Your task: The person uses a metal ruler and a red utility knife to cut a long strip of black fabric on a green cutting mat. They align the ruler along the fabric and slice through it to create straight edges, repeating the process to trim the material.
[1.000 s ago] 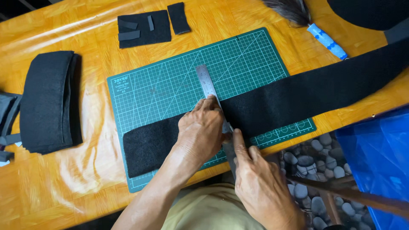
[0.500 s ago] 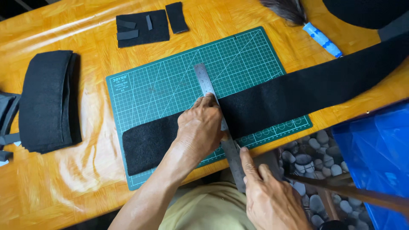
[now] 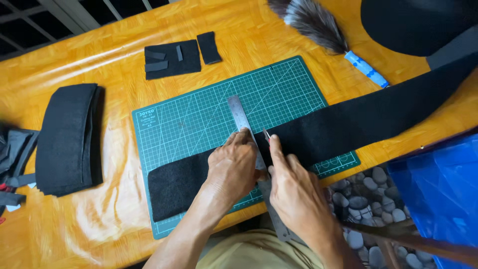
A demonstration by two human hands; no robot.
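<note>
A long black felt strip (image 3: 348, 124) lies flat across the green cutting mat (image 3: 199, 119), a steel ruler (image 3: 241, 117) laid crosswise on it

Left hand (image 3: 233, 167) flat, fingers spread, pressing down on the steel ruler (image 3: 249, 137), right hand (image 3: 294, 187) just beside it, fingers pinched around a slim blade

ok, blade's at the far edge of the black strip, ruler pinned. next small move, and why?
Probably draw the knife toward the body along the steel ruler. The left hand presses the ruler across the black felt strip on the green cutting mat, and the right hand holds the blade tip at the strip's far edge.
</note>
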